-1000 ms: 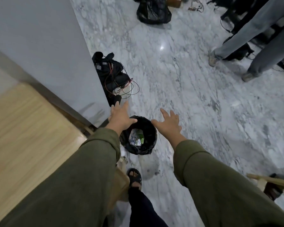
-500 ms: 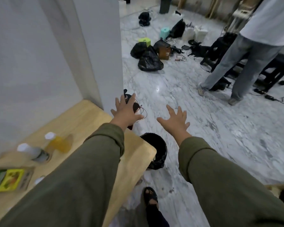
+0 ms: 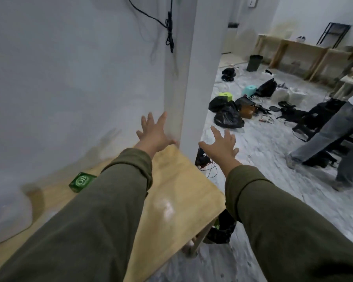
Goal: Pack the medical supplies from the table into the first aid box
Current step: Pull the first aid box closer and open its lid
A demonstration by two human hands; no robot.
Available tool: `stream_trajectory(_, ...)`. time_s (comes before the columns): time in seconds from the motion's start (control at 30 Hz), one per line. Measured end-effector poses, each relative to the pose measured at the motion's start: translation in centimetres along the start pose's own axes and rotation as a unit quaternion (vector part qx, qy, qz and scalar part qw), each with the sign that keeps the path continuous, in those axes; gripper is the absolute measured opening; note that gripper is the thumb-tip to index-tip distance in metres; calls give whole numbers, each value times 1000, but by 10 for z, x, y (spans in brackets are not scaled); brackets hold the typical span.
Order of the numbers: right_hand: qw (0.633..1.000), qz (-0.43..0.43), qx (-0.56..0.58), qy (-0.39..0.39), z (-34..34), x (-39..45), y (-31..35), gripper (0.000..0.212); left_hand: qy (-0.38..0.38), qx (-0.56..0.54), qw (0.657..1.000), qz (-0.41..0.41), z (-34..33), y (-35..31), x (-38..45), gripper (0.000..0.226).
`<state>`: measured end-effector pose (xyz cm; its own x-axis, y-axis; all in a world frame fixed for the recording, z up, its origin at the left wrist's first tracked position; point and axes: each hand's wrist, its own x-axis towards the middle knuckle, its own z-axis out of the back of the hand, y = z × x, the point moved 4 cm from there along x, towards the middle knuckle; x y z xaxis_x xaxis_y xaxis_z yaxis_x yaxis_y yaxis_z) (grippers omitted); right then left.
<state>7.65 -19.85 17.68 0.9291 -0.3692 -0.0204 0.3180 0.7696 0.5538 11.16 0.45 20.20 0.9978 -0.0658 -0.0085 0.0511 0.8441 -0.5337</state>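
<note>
Both hands, left hand (image 3: 154, 133) and right hand (image 3: 222, 146), fingers spread empty above the table (image 3: 177, 192); green box (image 3: 82, 181) perhaps reads "OB".

We see both arms in olive sleeves stretched forward, the left hand (image 3: 154, 133) spread above the far corner of the wooden table (image 3: 183, 192), the right hand (image 3: 220, 146) spread over the marble floor (image 3: 273, 151) beyond its edge; neither holds anything. A green box (image 3: 82, 181) lies on the table by the left sleeve. A black-lined bin (image 3: 222, 231) stands under the table's corner. Black bags (image 3: 227, 117) lie on the floor, and someone's legs in jeans (image 3: 324, 137) stand at right.
</note>
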Motion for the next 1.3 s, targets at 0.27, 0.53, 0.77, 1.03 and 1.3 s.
stream_trajectory(0.27,991,133,3,29,-12,-17,94,70,-90,7,992,88,77,60,-49,95)
stream_trajectory(0.53,961,257,14,103,-67,-83,178,71,-152,26,966,206,130,149,-130,96)
stream_trajectory(0.77,930,324,37,171,-132,-150,255,70,-180,26,942,282,174,243,-206,96)
stream_trajectory(1.03,913,336,23,230,-229,-215,321,72,-149,38,931,330,205,362,-241,99)
stream_trajectory(1.3,885,323,0,335,-315,-261,335,94,-60,-29,941,333,174,453,-246,117)
